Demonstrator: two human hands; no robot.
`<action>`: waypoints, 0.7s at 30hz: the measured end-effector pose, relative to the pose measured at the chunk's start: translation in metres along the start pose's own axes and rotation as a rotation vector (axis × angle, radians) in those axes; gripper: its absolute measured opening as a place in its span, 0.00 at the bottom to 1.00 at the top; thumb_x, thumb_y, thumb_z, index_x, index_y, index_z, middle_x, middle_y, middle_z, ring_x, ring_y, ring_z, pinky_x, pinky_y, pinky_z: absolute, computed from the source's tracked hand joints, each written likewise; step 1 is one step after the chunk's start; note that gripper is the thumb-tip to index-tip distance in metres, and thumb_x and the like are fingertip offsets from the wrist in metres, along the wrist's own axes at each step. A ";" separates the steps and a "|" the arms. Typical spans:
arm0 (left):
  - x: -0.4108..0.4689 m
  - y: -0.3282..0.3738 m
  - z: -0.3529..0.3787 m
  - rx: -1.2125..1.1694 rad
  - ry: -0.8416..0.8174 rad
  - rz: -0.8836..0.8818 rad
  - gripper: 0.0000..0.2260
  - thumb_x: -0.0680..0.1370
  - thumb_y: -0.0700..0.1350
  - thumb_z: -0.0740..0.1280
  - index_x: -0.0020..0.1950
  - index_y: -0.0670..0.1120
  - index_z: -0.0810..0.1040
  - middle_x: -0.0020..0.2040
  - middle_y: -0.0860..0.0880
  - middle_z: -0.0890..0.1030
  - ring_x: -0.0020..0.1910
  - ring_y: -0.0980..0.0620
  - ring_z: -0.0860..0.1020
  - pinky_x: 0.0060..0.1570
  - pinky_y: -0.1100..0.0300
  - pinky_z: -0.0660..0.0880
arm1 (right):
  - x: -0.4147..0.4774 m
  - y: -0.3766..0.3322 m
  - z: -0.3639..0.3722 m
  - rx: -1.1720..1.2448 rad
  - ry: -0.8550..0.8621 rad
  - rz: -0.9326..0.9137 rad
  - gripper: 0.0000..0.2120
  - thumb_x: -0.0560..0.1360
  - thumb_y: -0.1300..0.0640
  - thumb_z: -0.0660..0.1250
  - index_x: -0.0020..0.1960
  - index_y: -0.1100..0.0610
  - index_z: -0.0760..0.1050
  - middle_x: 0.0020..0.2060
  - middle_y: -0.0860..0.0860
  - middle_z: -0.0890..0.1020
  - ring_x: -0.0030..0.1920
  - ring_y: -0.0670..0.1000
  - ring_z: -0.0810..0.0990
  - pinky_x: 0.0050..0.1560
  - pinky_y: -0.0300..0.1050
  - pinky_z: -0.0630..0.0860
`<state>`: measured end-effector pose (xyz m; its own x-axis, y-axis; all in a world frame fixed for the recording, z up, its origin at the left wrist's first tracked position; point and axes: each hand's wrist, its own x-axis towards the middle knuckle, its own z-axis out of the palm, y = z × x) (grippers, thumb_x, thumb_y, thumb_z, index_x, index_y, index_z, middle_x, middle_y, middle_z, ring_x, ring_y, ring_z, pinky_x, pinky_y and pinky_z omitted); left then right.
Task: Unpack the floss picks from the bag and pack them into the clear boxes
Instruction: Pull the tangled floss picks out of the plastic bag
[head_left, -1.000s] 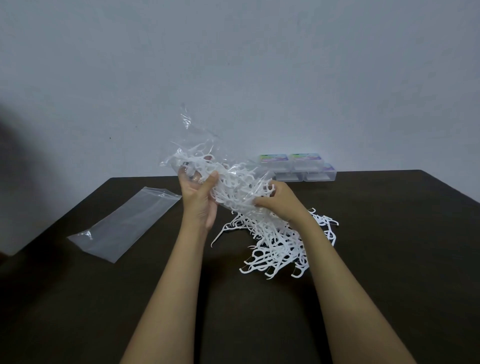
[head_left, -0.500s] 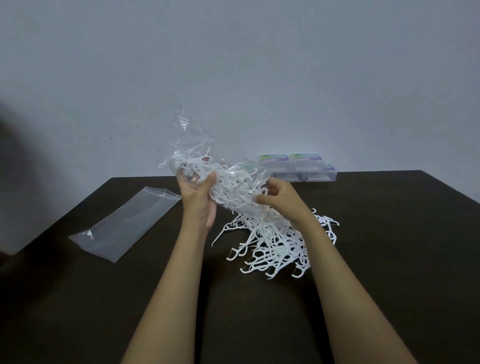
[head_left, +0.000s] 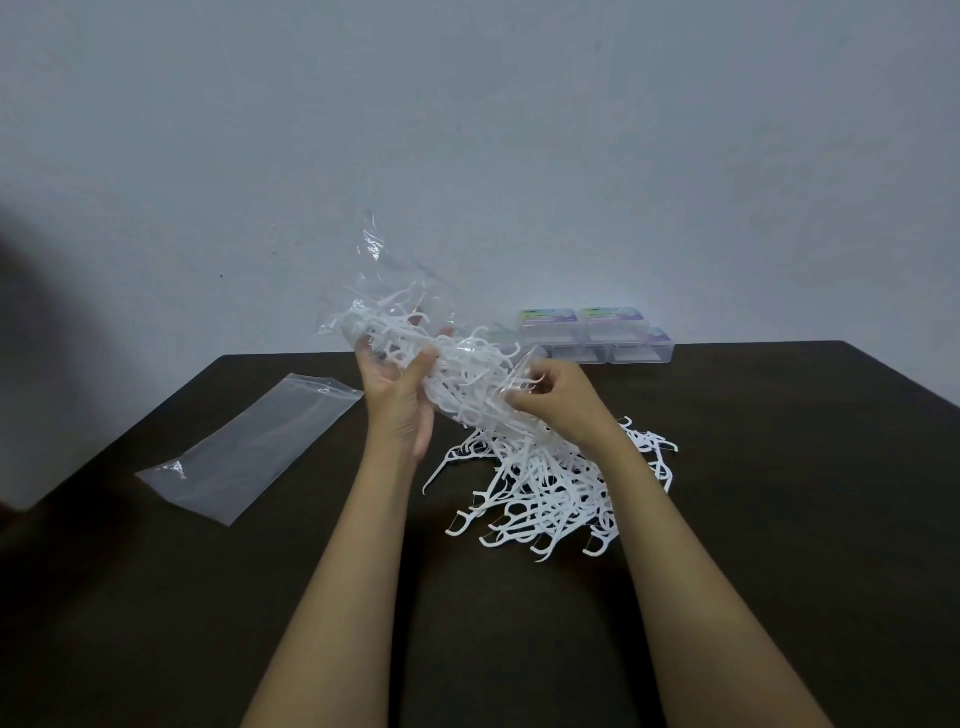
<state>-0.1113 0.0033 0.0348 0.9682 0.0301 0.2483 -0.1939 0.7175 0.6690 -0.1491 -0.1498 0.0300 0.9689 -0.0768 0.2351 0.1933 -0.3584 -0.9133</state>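
Note:
A clear plastic bag (head_left: 410, 322) full of white floss picks is held tilted above the dark table (head_left: 779, 467), its mouth pointing down to the right. My left hand (head_left: 400, 400) grips the bag from below near its middle. My right hand (head_left: 561, 400) pinches the bag's open lower edge. Beneath the mouth lies a loose pile of white floss picks (head_left: 550, 499) on the table. Several clear boxes (head_left: 597, 338) with coloured labels stand at the table's far edge, behind the hands.
A second, empty clear bag (head_left: 249, 447) lies flat on the table to the left. A pale wall rises directly behind the table's far edge.
The bag has been lifted slightly and tilted more. My right hand moved from pressing the picks in the bag up to its open edge, which it now pinches.

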 end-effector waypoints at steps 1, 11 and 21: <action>0.000 0.000 -0.001 -0.009 -0.017 -0.004 0.35 0.75 0.26 0.59 0.74 0.52 0.51 0.57 0.48 0.74 0.53 0.47 0.79 0.57 0.43 0.75 | 0.000 0.001 0.000 -0.006 0.000 0.008 0.03 0.71 0.64 0.70 0.41 0.62 0.76 0.34 0.53 0.75 0.35 0.50 0.70 0.40 0.41 0.71; 0.002 0.000 -0.002 -0.026 -0.029 -0.018 0.35 0.75 0.27 0.59 0.73 0.55 0.50 0.62 0.44 0.73 0.50 0.47 0.82 0.58 0.41 0.73 | 0.000 -0.002 -0.003 0.134 -0.069 -0.004 0.12 0.69 0.64 0.72 0.36 0.51 0.71 0.42 0.55 0.80 0.46 0.52 0.78 0.54 0.48 0.76; 0.001 0.000 -0.002 -0.011 -0.061 -0.003 0.33 0.75 0.27 0.59 0.73 0.52 0.52 0.59 0.45 0.75 0.50 0.47 0.82 0.54 0.45 0.76 | 0.000 -0.002 0.000 -0.023 -0.070 0.039 0.09 0.70 0.60 0.72 0.37 0.61 0.72 0.29 0.50 0.71 0.29 0.47 0.66 0.32 0.35 0.67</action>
<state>-0.1099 0.0048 0.0338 0.9573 -0.0145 0.2889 -0.1889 0.7249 0.6624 -0.1494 -0.1489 0.0322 0.9843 -0.0265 0.1747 0.1520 -0.3776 -0.9134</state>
